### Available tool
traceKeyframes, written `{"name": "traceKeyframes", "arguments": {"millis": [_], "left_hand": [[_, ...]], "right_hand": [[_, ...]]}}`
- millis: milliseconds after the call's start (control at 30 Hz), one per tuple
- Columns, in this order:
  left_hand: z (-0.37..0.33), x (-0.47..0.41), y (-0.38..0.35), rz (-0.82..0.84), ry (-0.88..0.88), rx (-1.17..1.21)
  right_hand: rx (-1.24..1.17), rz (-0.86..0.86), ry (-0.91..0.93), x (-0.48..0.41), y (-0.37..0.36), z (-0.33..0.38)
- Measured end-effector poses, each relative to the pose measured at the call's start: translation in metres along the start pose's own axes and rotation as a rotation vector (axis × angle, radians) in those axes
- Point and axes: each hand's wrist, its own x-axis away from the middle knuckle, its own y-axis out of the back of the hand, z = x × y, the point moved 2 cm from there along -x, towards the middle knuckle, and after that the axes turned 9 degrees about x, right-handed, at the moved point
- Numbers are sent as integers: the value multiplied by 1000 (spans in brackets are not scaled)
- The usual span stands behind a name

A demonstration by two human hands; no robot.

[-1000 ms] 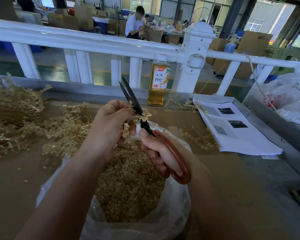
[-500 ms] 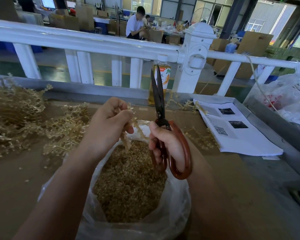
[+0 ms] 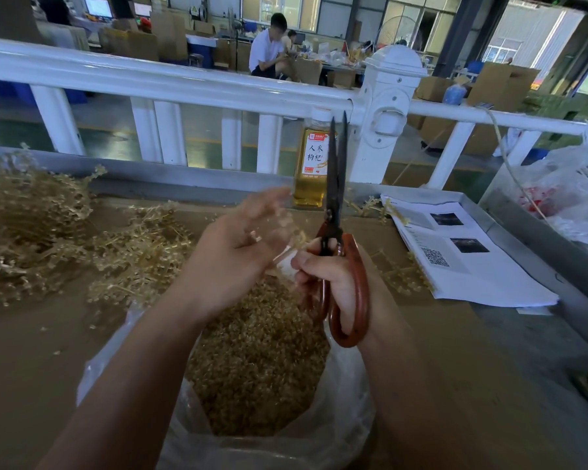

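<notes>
— What's changed?
— The left hand (image 3: 238, 245) has let go. Half a second back it pinched a sprig; now its fingers are spread, blurred, above the bag (image 3: 336, 435).
— And the right hand (image 3: 333, 283)?
— Clenched round the red handles of the scissors (image 3: 335, 184), blades nearly together, pointing straight up.
— The next sprig?
— The pile of sprigs (image 3: 140, 252) lies to the left, nearer the left hand. I'd reach with that one.

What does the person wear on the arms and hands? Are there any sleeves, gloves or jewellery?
The left arm and right arm are bare as far as the picture reaches: no sleeves, no watch or bracelet at the wrists. The left hand and right hand wear no gloves. No rings show, though the left hand's fingers are blurred.
</notes>
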Motion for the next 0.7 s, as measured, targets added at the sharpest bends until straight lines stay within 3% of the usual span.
{"name": "traceKeyframes", "arguments": {"millis": [100, 167, 300, 467, 700], "left_hand": [[-6, 0, 10, -193, -88, 42], [-3, -1, 18, -303, -9, 102], [7, -1, 10, -118, 289, 111], [10, 0, -1, -47, 343, 109], [2, 3, -19, 56, 425, 330]], "right_hand": [[-61, -110, -9, -1, 4, 1], [-119, -173, -11, -2, 8, 1], [-193, -223, 4, -3, 10, 4], [-276, -277, 59, -1, 11, 10], [-242, -271, 69, 1, 7, 9]]}}
